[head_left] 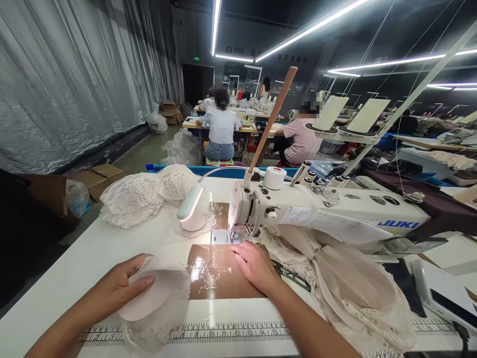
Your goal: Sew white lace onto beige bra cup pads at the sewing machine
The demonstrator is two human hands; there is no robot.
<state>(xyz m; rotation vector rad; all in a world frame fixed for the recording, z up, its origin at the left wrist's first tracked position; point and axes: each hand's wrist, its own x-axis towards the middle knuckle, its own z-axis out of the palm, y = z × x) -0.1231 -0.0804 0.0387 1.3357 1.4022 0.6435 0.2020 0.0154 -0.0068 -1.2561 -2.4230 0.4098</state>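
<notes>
My left hand (126, 283) grips a pale bra cup with lace trim (160, 293), thumb on top, above the front left of the table. My right hand (255, 263) lies by the needle area of a white sewing machine (276, 201); its fingers rest at the edge of a shiny brown taped sheet (208, 273), and whether they pinch anything is unclear. A small lamp (191, 206) lights the needle plate (219, 237). Dark thread snips (292, 274) lie right of my right hand.
Stacked lace cups (132, 199) lie at the table's back left. More lace-edged cups (357, 283) are heaped at the right, under the machine arm. A printed ruler (212, 333) runs along the front edge. Co-workers (221, 124) sit at machines beyond.
</notes>
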